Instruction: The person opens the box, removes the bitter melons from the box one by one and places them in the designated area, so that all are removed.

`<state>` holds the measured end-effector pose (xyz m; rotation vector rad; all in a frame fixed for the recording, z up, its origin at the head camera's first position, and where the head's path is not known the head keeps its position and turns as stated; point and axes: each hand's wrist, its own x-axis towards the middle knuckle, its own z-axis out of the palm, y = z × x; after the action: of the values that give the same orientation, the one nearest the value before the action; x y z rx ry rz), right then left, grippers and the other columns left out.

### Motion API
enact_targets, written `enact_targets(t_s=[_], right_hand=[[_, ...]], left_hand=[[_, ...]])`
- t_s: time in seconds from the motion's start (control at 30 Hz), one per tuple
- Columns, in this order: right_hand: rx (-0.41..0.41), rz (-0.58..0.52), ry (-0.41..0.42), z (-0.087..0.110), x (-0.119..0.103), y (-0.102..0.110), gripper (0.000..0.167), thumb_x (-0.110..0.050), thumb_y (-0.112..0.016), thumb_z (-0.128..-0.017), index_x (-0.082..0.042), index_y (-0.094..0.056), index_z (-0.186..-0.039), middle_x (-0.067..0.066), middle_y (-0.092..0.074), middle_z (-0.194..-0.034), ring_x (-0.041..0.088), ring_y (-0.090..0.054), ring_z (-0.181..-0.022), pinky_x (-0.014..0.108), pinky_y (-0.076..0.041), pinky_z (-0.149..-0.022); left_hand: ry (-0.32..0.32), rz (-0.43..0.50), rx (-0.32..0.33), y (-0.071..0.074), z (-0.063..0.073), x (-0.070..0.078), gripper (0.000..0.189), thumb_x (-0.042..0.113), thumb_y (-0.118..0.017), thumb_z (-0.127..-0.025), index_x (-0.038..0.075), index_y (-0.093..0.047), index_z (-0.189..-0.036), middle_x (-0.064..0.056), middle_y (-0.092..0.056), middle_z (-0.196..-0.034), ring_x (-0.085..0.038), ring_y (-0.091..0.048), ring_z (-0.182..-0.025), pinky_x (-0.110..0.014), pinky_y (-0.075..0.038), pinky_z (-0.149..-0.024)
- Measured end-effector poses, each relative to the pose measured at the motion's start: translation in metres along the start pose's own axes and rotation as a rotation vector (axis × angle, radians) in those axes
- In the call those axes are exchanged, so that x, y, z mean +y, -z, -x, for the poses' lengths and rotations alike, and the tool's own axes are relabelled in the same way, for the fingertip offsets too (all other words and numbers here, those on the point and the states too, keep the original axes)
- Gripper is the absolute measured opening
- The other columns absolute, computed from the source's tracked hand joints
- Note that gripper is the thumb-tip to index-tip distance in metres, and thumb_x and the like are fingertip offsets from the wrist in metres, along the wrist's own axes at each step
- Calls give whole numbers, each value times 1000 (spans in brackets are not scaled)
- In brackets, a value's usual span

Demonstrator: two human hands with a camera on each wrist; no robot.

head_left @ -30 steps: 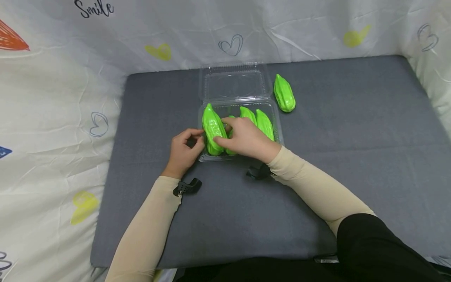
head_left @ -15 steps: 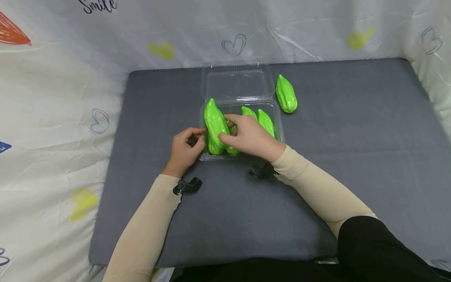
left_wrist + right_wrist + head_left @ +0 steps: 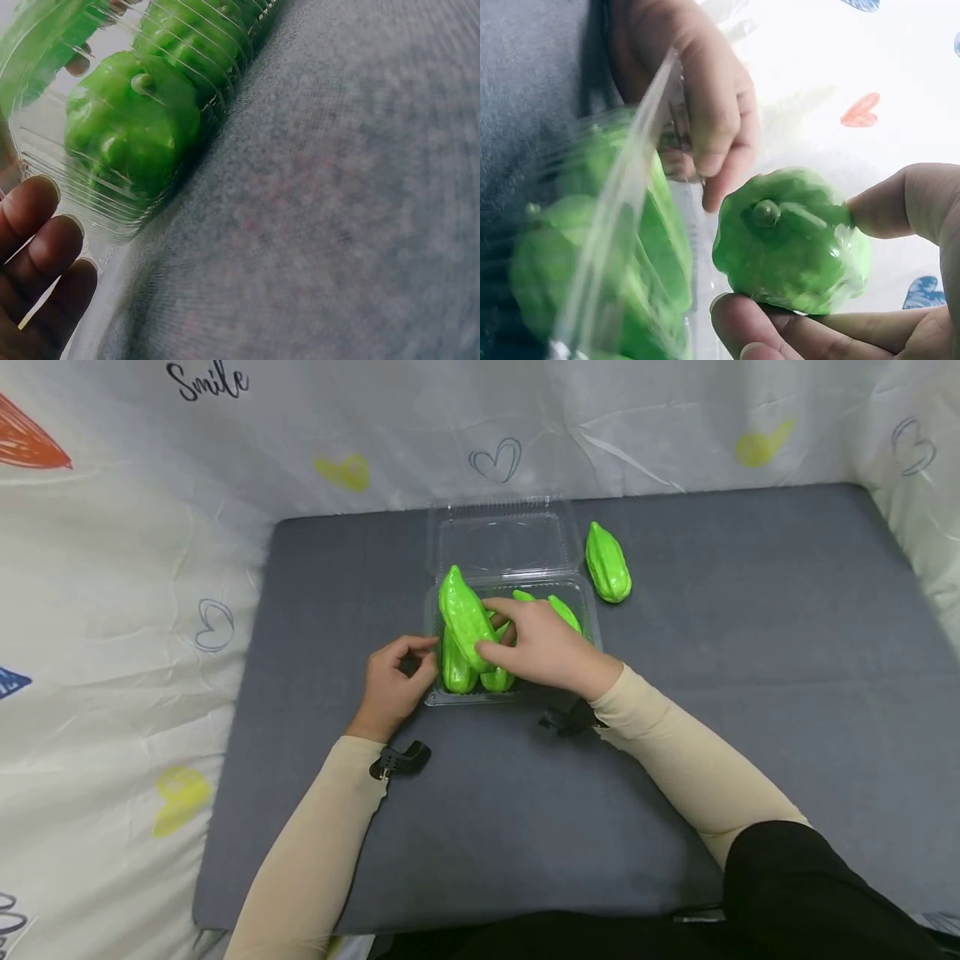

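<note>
My right hand (image 3: 542,639) pinches a bright green, ridged bitter melon (image 3: 467,614) between thumb and fingers, tilted over the left part of a clear plastic clamshell container (image 3: 468,699). In the right wrist view this held melon (image 3: 780,232) shows its stubby end, apart from the container wall. Below it, another bitter melon (image 3: 456,670) lies along the container's left side, and one more (image 3: 498,680) is beside it. Two others show partly behind my right hand. My left hand (image 3: 393,681) holds the container's left edge with thumb and index finger; its other fingers are beside the outer wall.
The container's lid (image 3: 502,537) lies open toward the back. Right of the lid, a single bitter melon (image 3: 608,564) rests on the grey cloth-covered table (image 3: 712,693). A white curtain (image 3: 420,427) with printed hearts borders the table at the back and sides.
My right hand has lifted the bitter melon off the left side and shifted it slightly right, tilting it, so the melon underneath shows more. My left hand has stayed at the container edge.
</note>
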<state>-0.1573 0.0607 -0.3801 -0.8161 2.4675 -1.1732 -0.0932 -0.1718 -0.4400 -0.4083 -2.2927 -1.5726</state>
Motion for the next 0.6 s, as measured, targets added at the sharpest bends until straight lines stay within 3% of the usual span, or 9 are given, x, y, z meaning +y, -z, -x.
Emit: enact_targets(t_s=[0.23,0.47,0.6], right_hand=[[18,-14,-36,4,1,13,65,-31,-67,-96,-2,-52,-153,14,-73,-123,20,-73,-92,40,-58,-79],[59,6,-57,3,5,25,67,-33,-68,-97,-3,-51,-154,15,-72,-124,22,-72,-97,41,-57,-82],[81,12,-81,3,11,31,70,-34,-68,-97,-2,-48,-155,16,-71,-127,23,-71,-101,43,-56,-86]], left_hand=[[6,-2,12,-1,-1,-1,22,-15,-62,-89,-18,-71,-108,-29,-68,-84,-1,-57,-76,-22,-46,-71],[8,-29,14,-2,2,-31,23,-14,-63,-90,-13,-73,-111,-26,-69,-86,-4,-57,-74,-25,-46,-69],[4,-32,8,-2,2,-38,24,-9,-66,-92,-5,-76,-113,-18,-72,-87,-8,-59,-75,-24,-47,-70]])
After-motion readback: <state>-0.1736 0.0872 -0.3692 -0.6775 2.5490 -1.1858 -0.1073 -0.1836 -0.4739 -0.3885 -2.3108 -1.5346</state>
